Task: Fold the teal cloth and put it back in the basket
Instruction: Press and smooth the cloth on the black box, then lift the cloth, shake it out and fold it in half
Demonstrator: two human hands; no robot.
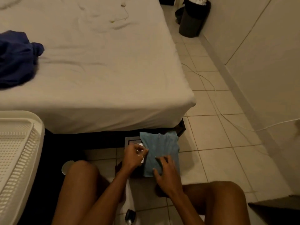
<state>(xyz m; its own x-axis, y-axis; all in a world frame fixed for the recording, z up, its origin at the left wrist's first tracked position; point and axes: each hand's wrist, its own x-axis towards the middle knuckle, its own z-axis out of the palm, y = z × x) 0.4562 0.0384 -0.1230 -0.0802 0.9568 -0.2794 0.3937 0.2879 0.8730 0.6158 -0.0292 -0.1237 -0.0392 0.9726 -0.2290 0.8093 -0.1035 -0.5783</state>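
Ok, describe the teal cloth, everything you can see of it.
The teal cloth looks like soft terry, folded into a rough rectangle with wrinkles near its top. It lies over a dark square object on the tiled floor, below the bed corner. The right hand rests spread on its lower part. The left hand has curled fingers at its left edge; whether they pinch it is unclear.

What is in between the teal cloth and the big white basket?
Head view: the left hand at the teal cloth, then the person's left knee and a dark stretch below the bed, up to the white basket.
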